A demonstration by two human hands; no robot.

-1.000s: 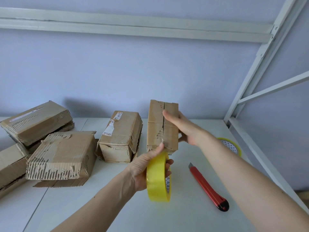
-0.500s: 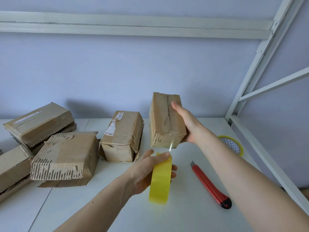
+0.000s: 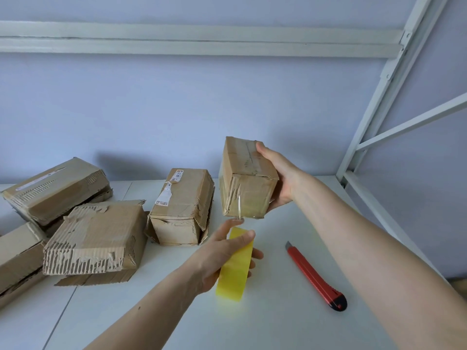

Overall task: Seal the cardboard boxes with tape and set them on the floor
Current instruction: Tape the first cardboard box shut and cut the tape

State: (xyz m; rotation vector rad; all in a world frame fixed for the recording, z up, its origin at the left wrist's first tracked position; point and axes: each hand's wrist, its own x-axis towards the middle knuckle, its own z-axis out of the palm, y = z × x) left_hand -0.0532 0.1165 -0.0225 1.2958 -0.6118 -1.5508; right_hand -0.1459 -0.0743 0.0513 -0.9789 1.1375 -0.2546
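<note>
Four worn cardboard boxes (image 3: 96, 238) are gathered on the white counter (image 3: 278, 324) at left. A yellow tape roll (image 3: 233, 267) is gripped by the left hand (image 3: 222, 256). A fifth box (image 3: 246, 178) is held above the counter by the right hand (image 3: 280, 175), beside a red utility knife (image 3: 316, 275).

The white table (image 3: 278, 311) carries four worn cardboard boxes (image 3: 182, 205) at the left and a red cutter (image 3: 316, 276).
</note>
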